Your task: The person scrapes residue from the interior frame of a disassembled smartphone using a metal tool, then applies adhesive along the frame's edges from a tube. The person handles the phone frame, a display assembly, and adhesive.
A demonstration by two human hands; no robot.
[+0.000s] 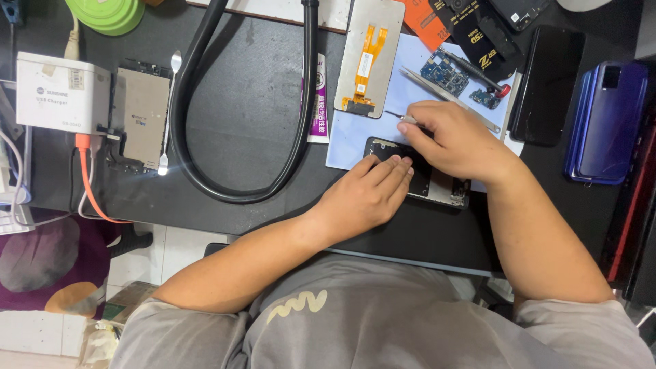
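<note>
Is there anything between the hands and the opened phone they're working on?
Nothing visible. The left hand rests its fingers directly on the opened phone, and the right hand sits over it, holding a thin tool. The tweezers and circuit board lie farther back, clear of both.

A matt black mat (239, 123) is seen; at two o'clock, a glossy blue phone (611, 119); a smooth rubbery hose (301, 130).

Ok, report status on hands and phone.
Left hand flat on opened phone. Right hand grips thin tool. Tweezers, circuit board close by.
</note>
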